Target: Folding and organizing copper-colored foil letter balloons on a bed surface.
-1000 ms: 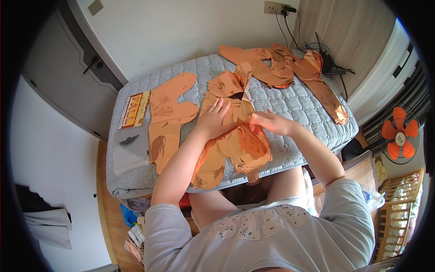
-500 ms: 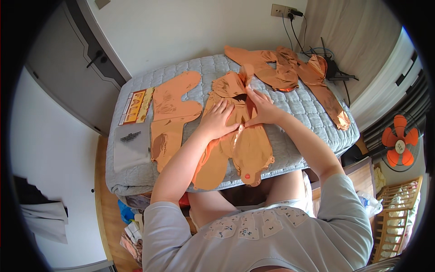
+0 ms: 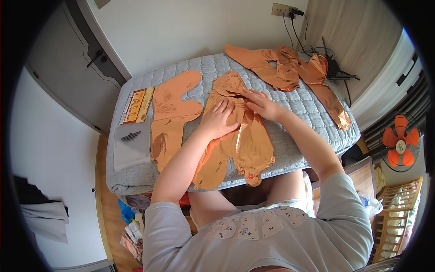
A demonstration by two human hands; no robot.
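Note:
A flat, deflated copper-coloured foil balloon (image 3: 253,140) lies creased across the middle of the mattress, its near end reaching the front edge. My left hand (image 3: 220,119) rests on its left part, fingers stretched out and slightly apart. Beside it, my right hand (image 3: 265,105) lies on the right side of the same balloon, palm down with fingers extended and pressing the foil. A dark fold shows between the two hands. Left of my left forearm is another flat foil balloon (image 3: 174,106) with rounded lobes, partly covered by that arm. Neither hand grips anything.
More foil balloons (image 3: 272,68) lie at the far right of the quilted grey mattress (image 3: 312,113). A printed card (image 3: 136,105) and a clear plastic bag (image 3: 131,147) lie at its left. Black cables and a router (image 3: 337,70) sit by the right wall. An orange-bladed fan (image 3: 400,146) stands at right.
The foil flap that stood up beyond my right hand now lies down. My right hand's fingers have flattened over the foil; my left hand has stayed nearly in place.

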